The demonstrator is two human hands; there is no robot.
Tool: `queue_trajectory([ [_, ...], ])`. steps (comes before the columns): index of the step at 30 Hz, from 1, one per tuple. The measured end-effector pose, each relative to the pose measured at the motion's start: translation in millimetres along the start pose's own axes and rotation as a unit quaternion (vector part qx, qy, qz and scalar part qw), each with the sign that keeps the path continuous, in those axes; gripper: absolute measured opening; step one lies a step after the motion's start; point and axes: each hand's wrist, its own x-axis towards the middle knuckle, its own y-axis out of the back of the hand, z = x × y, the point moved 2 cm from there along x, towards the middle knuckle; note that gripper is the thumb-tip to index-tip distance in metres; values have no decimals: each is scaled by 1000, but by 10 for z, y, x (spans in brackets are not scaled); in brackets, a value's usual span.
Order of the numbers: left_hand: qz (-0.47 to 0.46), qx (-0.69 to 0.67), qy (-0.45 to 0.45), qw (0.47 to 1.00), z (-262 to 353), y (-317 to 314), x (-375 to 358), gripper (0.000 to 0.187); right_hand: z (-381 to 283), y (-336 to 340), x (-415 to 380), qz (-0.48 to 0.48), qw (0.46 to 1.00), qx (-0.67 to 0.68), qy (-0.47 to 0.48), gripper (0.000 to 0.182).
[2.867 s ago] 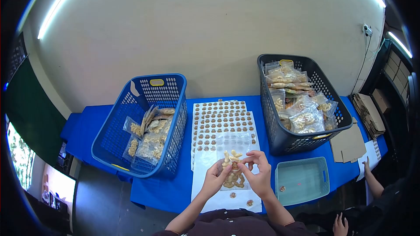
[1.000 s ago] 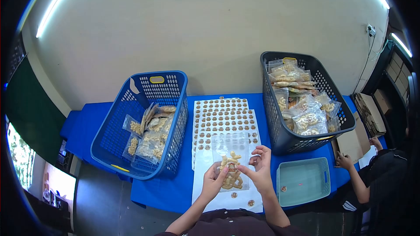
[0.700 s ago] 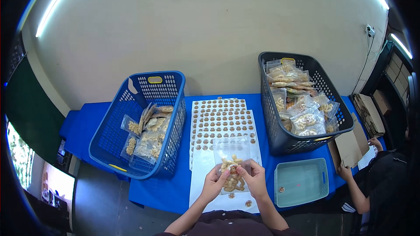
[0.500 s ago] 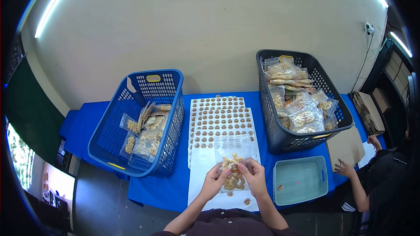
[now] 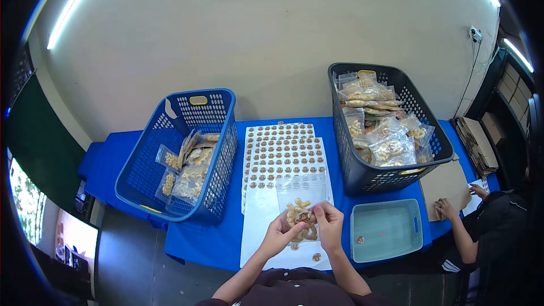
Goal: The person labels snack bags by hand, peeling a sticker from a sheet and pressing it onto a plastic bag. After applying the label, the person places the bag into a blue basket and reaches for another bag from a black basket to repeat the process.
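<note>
A clear zip bag of pale curled snacks (image 5: 298,209) is held upright over the white sheet, with a round brown label (image 5: 304,216) on its front. My left hand (image 5: 281,236) grips the bag's left side, its thumb beside the label. On the right side, my right hand (image 5: 329,225) pinches the bag's edge, its thumb raised off the label. Beneath and beyond lie sheets of round stickers (image 5: 286,156). Two loose stickers show near the front edge, one of them at the right (image 5: 316,256).
A blue basket (image 5: 222,158) with some snack bags stands left; a dark basket (image 5: 385,178) heaped with bags stands right. In front of it sits a pale green tray (image 5: 386,246) holding a sticker. At far right, a co-worker's hand (image 5: 446,209) touches cardboard (image 5: 445,184).
My right thumb has shifted off the label toward the bag's right edge. The bag has turned slightly. The co-worker's near hand has lowered onto the cardboard.
</note>
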Motion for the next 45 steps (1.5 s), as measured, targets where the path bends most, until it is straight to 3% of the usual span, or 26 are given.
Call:
queue_trajectory([
  [4,30,12,-25,999,20,-45,-59,38,-159,-48,-49,-43,998,25,-25,21],
  [7,56,-17,-11,998,28,-31,-58,35,-198,-103,-48,-59,997,-40,-20,17],
  [13,47,23,-1,999,-18,24,1,33,-150,-131,-62,22,999,-42,27,13],
  [19,41,7,7,999,-97,0,75,36,-101,-21,29,3,1000,-9,-24,13],
  [22,86,30,26,996,-165,51,162,35,-11,31,167,-33,997,37,-65,11],
  [25,109,-43,1,993,9,8,238,33,-79,-44,207,-116,992,-53,-17,18],
  [28,109,11,-10,994,4,63,285,29,-22,-71,176,-116,991,-65,-21,23],
  [32,181,19,-36,983,-109,64,265,30,-68,-91,152,-134,988,-82,-5,25],
  [36,169,23,-23,985,-176,176,278,36,-8,-72,148,-145,986,-74,23,27],
  [39,143,-19,-24,989,-113,162,292,34,-39,-38,175,-125,991,-9,-43,24],
  [42,74,28,-37,996,-25,103,308,32,-23,-20,261,-110,993,-28,-26,18],
  [45,61,64,17,996,-98,87,314,29,-92,-52,270,-61,996,-60,-25,13],
])
